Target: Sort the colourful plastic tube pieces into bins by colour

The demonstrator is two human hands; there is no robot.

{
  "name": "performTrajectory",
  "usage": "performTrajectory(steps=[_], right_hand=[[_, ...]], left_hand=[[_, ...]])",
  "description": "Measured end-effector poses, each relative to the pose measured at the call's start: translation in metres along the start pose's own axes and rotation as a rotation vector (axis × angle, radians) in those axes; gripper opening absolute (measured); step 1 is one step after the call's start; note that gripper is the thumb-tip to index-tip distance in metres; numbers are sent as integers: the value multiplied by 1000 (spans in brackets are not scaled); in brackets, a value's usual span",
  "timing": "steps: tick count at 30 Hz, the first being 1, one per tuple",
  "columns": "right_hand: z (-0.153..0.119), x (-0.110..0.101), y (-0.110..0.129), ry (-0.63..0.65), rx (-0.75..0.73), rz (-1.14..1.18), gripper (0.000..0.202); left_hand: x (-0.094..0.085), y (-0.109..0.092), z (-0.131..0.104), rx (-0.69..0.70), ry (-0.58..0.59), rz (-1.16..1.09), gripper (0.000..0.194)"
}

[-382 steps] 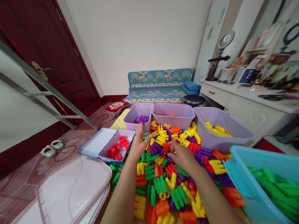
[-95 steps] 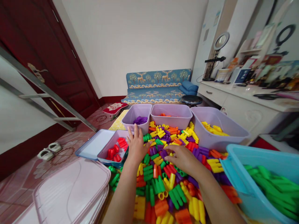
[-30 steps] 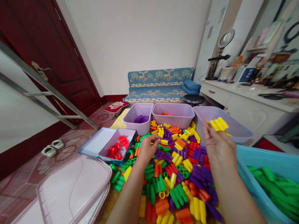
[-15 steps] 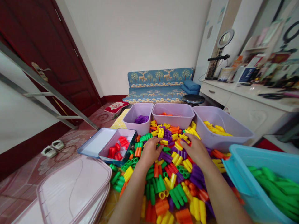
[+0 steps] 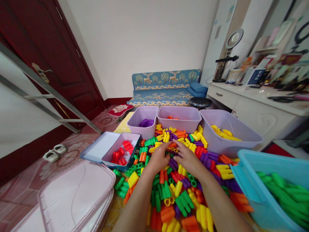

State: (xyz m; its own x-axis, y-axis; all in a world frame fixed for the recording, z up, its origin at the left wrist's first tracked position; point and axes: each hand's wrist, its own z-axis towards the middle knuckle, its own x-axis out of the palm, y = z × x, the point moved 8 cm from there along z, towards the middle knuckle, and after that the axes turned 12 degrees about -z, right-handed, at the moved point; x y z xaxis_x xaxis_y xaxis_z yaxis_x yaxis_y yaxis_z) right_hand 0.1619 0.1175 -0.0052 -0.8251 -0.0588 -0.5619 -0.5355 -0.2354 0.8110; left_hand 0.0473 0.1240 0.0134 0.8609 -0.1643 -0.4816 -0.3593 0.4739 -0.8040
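A heap of bullet-shaped plastic building blocks [image 5: 184, 203] in green, yellow, orange, red and purple covers the middle of the table. My left hand [image 5: 159, 158] rests over the heap, fingers curved to the right and thumb apart. Facing it, my right hand [image 5: 188, 158] has its fingers spread and pointing left. Between the two sets of fingertips lies an orange block [image 5: 172, 146], and a purple block [image 5: 173, 163] sits just below, between the thumbs. Neither hand visibly grips a block, though my palms hide what lies under them.
Behind the heap stand lilac bins with purple blocks [image 5: 146, 123], orange blocks [image 5: 170, 118] and yellow blocks [image 5: 225, 133]. A teal bin [image 5: 251, 190] with green blocks is at right. At left are an open box [image 5: 138, 145] with red blocks and stacked lids [image 5: 77, 193].
My right hand has moved left, toward my left hand, uncovering red, purple and yellow blocks on the right. My left hand has shifted slightly right and down.
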Motion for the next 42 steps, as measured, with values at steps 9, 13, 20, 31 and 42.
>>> performTrajectory(steps=[9, 13, 20, 31, 42], right_hand=[[-5, -54, 14, -139, 38, -542, 43], [-13, -57, -9, 50, 250, -785, 41], [-10, -22, -18, 59, 155, -602, 51], [-5, -13, -3, 20, -14, -243, 50], [-5, -11, 20, 20, -31, -169, 40]], left_hand=[[-40, -3, -4, -124, -273, 436, 43], [-44, 4, -9, -267, -238, 544, 51], [-25, 4, -4, -195, -128, 318, 60], [-8, 7, 0, -101, -76, -97, 57], [-15, -3, 2, -80, -155, -291, 35]])
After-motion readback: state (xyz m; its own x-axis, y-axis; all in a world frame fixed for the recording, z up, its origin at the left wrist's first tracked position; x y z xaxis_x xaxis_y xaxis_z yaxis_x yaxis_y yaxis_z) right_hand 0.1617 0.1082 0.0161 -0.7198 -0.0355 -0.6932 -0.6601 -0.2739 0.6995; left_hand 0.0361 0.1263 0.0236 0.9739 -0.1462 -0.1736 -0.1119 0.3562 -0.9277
